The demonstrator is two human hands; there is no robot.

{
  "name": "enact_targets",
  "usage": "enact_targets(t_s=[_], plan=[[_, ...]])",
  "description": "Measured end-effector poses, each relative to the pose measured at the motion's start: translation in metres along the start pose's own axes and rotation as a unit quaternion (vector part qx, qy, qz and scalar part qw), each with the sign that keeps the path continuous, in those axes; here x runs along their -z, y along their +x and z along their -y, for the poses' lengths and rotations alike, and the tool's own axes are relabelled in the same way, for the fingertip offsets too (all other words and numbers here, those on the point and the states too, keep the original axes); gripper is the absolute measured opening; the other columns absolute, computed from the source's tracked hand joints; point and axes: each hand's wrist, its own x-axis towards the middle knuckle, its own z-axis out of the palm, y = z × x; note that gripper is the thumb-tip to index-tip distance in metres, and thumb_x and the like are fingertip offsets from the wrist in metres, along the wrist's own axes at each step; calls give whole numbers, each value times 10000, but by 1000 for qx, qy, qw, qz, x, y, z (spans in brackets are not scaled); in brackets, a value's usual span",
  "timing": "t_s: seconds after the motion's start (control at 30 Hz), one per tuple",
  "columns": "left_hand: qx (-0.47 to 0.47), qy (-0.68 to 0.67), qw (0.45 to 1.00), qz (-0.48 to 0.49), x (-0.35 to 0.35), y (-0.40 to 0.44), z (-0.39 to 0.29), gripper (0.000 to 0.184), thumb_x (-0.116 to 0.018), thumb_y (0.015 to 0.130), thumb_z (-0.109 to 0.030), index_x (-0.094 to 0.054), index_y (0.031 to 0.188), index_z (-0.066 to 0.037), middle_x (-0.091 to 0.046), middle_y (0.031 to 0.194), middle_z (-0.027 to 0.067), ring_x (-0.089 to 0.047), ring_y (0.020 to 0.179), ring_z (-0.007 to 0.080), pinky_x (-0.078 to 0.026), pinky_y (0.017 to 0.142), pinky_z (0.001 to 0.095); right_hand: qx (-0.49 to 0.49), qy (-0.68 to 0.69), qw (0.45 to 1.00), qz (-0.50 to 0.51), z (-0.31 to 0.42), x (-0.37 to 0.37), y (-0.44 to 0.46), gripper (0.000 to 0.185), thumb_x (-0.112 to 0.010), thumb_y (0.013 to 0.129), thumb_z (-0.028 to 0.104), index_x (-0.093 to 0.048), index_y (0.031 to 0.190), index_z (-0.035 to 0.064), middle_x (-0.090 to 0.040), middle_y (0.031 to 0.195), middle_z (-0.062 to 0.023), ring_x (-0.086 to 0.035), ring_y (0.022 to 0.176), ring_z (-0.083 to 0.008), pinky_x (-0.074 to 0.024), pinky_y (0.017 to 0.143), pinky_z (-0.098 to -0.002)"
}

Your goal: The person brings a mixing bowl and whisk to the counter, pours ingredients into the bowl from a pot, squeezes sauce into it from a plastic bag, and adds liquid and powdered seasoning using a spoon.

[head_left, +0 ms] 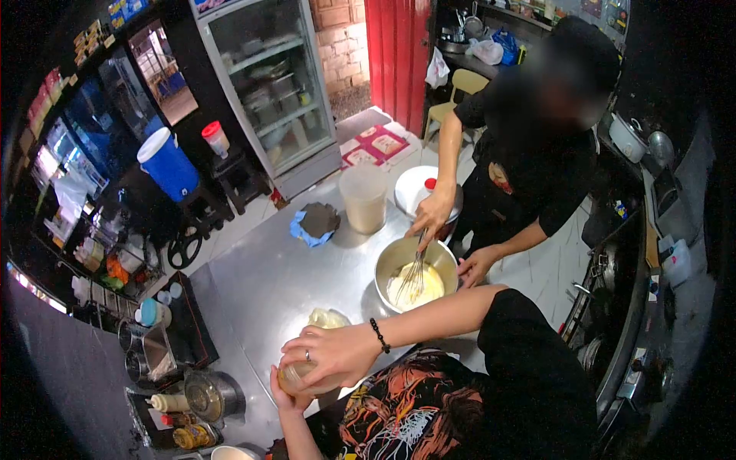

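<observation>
My right hand (331, 355), with a ring and a beaded bracelet at the wrist, is wrapped over the top of a round jar (303, 377). From below and the left, my left hand (288, 399) holds the same jar, partly hidden behind it. Just beyond the jar, a pale yellowish item (327, 318) lies on the steel table (276, 280). Across the table, a co-worker's hand grips a whisk (415, 277) inside a metal bowl (381, 268) with a pale yellow mixture (429, 285); the co-worker's other hand touches the bowl's rim.
A tall translucent container (363, 201) and a blue packet with dark contents (315, 224) stand on the table's far part. Beside the co-worker (537, 146) is a white-lidded bucket (415, 188). Bottles (169, 402) and a pot (213, 395) are at the lower left.
</observation>
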Motion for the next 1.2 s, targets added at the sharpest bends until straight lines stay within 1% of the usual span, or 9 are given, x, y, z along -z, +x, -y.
enact_targets(t_s=[0.2, 0.3, 0.43, 0.53, 0.7, 0.93, 1.0, 1.07, 1.2], plan=[[76, -124, 989, 32, 53, -7, -15, 734, -384, 804, -663, -385, 1315, -136, -466, 1275, 158, -514, 1068, 357, -457, 797, 470, 87, -15, 996, -26, 0, -2, 34, 644, -685, 600, 179, -523, 1216, 268, -392, 1293, -147, -360, 1204, -359, -309, 917, -551], [93, -138, 983, 73, 99, -10, -24, 811, -360, 774, -723, -369, 1322, -124, -504, 1184, 225, -574, 754, 411, -422, 404, 316, -185, -79, 975, -93, -28, -13, 28, 767, -714, 592, 266, -426, 1301, 239, -374, 1334, -159, -331, 1239, -377, -307, 948, -542], [80, -152, 984, 54, 122, -15, -35, 811, -355, 777, -726, -367, 1319, -123, -508, 1176, 231, -588, 743, 419, -421, 393, 315, -567, -86, 803, -163, -111, -66, -5, 845, -733, 624, 389, -354, 1350, 180, -326, 1368, -176, -278, 1277, -355, -333, 942, -545], [21, -154, 986, 53, 106, -18, -41, 782, -359, 798, -692, -387, 1333, -122, -465, 1280, 188, -536, 1052, 392, -509, 755, 497, -656, -110, 737, -115, -162, -107, -40, 865, -748, 611, 379, -343, 1330, 118, -318, 1385, -165, -265, 1290, -352, -320, 944, -640], [-20, -133, 988, 71, 107, -3, -44, 669, -345, 885, -567, -445, 1280, -37, -484, 1273, 166, -468, 1171, 313, -358, 1011, 462, -710, -94, 698, 9, -188, -127, -64, 923, -728, 648, 457, -275, 1394, 154, -233, 1443, -170, -249, 1308, -378, -311, 993, -573], [-58, -71, 986, 139, 72, 9, -53, 733, -336, 890, -563, -295, 1358, -1, -438, 1315, 180, -420, 1229, 294, -334, 1036, 433, -461, -62, 821, -330, -64, -63, -1, 320, -639, 788, 255, -587, 1044, 71, -557, 1088, -138, -546, 1018, -289, -447, 838, -390], [-51, -79, 986, 139, 74, 12, -50, 737, -349, 886, -565, -280, 1368, -12, -437, 1315, 180, -422, 1226, 302, -340, 1030, 446, -381, -122, 870, -289, -12, -49, 17, 172, -658, 776, 127, -622, 925, 49, -613, 894, -102, -603, 792, -234, -481, 681, -276], [-61, -80, 989, 111, 75, 18, -44, 726, -358, 885, -559, -284, 1370, -24, -443, 1311, 177, -438, 1211, 310, -352, 1020, 459, -322, 19, 912, -253, 14, -53, 24, 121, -625, 748, 144, -610, 841, 68, -615, 836, -79, -614, 731, -268, -503, 620, -336], [-69, -12, 990, 122, 65, 25, -40, 730, -419, 862, -544, -302, 1366, -30, -474, 1283, 155, -479, 1168, 288, -397, 982, 432, -317, -130, 937, -65, 23, -67, 37, 128, -585, 794, 159, -617, 863, 55, -633, 850, -108, -635, 714, -241, -507, 585, -353]])
